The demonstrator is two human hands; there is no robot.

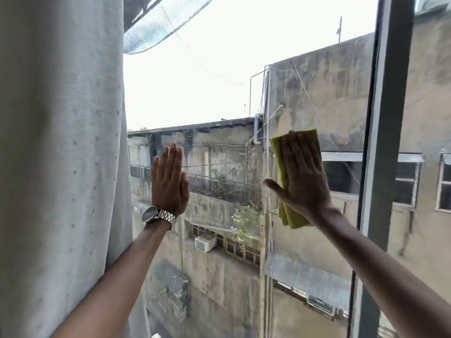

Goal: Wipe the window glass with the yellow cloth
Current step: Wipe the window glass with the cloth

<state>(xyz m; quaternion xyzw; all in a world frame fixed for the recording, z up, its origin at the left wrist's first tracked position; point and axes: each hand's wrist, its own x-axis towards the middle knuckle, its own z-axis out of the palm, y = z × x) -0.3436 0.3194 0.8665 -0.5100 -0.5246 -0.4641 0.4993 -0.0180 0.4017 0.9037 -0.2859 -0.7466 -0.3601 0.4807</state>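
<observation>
The window glass [219, 98] fills the middle of the view, with old buildings and bright sky behind it. My right hand [301, 176] lies flat on the glass, fingers pointing up, and presses the folded yellow cloth [290, 215] against the pane. The cloth shows above, left of and below the palm. My left hand [170, 181] is held upright near the glass, fingers straight and together, with nothing in it. A metal wristwatch [158, 215] sits on the left wrist.
A pale grey curtain [61, 154] hangs down the left side, right next to my left arm. A dark grey window frame post [383, 142] runs top to bottom just right of my right hand. Blue netting [156, 28] hangs outside at the top.
</observation>
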